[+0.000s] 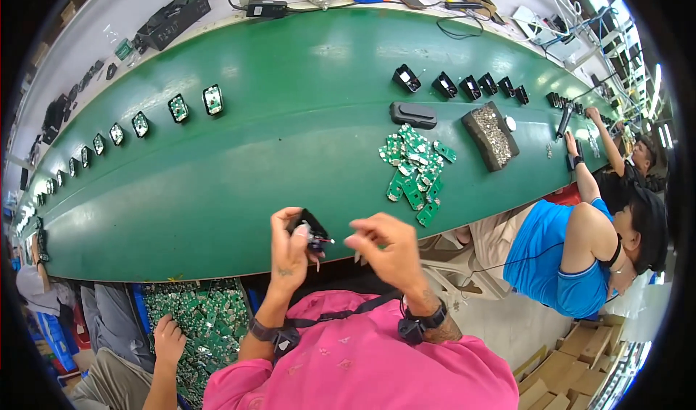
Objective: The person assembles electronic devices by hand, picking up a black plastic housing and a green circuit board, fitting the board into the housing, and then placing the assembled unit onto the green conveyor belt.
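Note:
My left hand (285, 249) is closed around a small black plastic housing (307, 220), held up at the table's near edge. Thin wires and a small white-tipped part stick out of the housing on its right side. My right hand (390, 254) hovers just right of it, apart from it, with thumb and fingers pinched together; whatever they may hold is too small and blurred to make out. Beyond my right hand lies a loose pile of green circuit boards (413, 181) on the green table (275, 171).
A closed black case (413, 115) and a dark tray of small metal parts (500, 163) lie past the boards. Empty black housings (407, 79) line the far right; housings with boards (212, 100) line the left. A board-filled bin (210, 323) sits lower left. Co-workers sit both sides.

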